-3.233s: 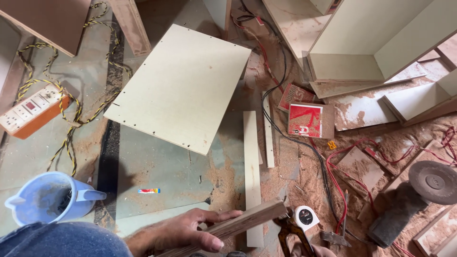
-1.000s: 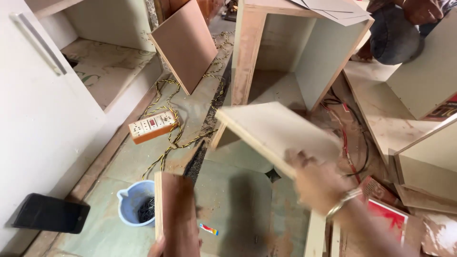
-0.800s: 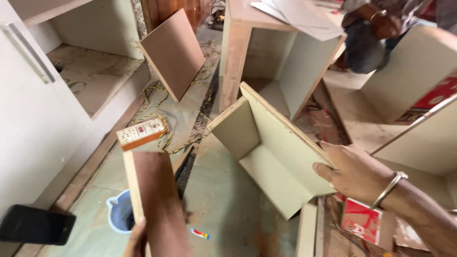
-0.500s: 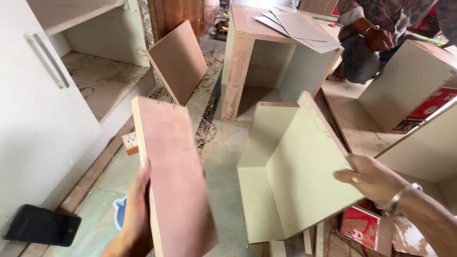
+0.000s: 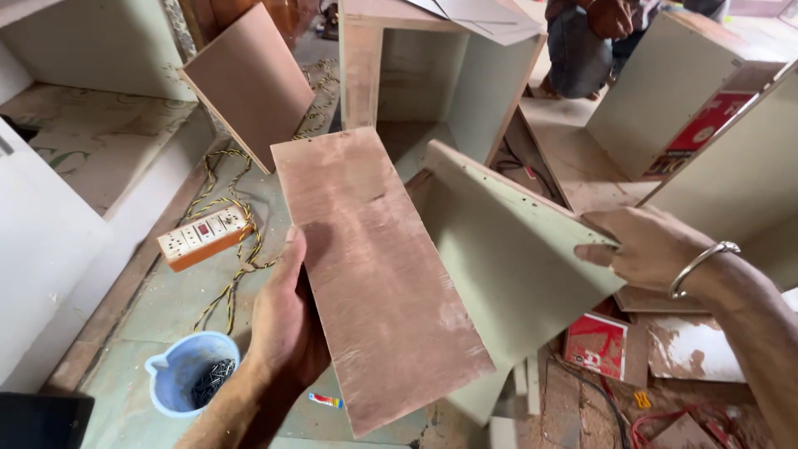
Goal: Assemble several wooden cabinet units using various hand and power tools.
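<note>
The left hand point(image 5: 287, 320) is closed on the near left edge of a brown plywood board point(image 5: 378, 274), thumb on top and fingers hidden beneath, holding it flat and tilted in the middle of the view. The right hand point(image 5: 644, 249) grips the right edge of a pale green panel point(image 5: 507, 266), fingers curled over the rim; this panel stands on edge, slanting from far left to near right, its lower part hidden behind the board. Both pieces look stiff and fairly light, judging by the one-handed holds, with a rough, dusty face on the board that should not slip. Gripping at an edge near the middle seems soundest. Near left on the floor sit a blue cup point(image 5: 187, 382) of screws and an orange socket strip point(image 5: 204, 237); a red box point(image 5: 594, 345) lies near right.
</note>
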